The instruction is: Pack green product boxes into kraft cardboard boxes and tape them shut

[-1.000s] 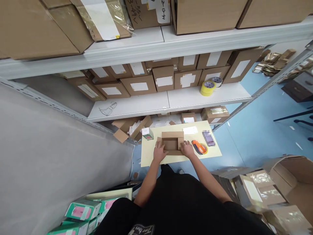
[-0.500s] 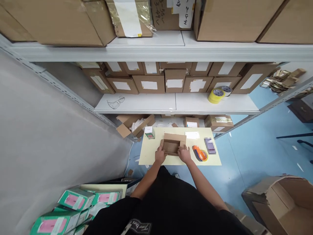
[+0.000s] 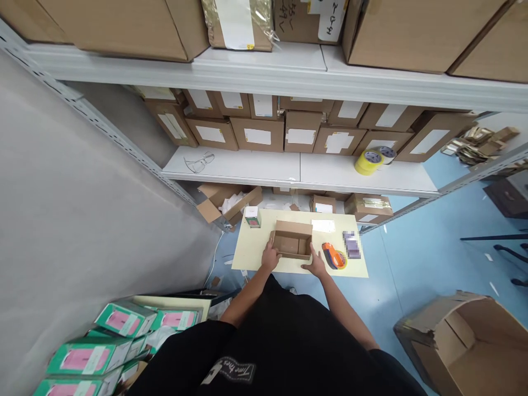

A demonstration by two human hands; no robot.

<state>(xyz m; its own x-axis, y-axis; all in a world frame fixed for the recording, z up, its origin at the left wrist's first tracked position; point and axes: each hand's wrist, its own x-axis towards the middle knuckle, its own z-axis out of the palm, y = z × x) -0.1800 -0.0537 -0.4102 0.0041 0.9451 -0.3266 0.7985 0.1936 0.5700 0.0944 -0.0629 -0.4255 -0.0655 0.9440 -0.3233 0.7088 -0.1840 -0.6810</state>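
A small cardboard box stands on the pale yellow table with its top uncovered and a flap raised at the back. My left hand grips its left front corner, fingers over the wall. At the right front corner, my right hand has thumb and fingers spread, with fingertips against or close beside the side wall. Just right of that hand lies an orange tape dispenser with a yellow roll. A small green and white box stands at the table's back left.
White paper and a blurred purple item lie on the table. Shelving behind holds cartons, glasses and tape rolls. Green boxes are piled lower left; a large carton stands lower right.
My right hand has come out from the box's right inner side to its outer right corner, its fingers spreading. The right side flap no longer shows raised. My left hand stays at the left corner.
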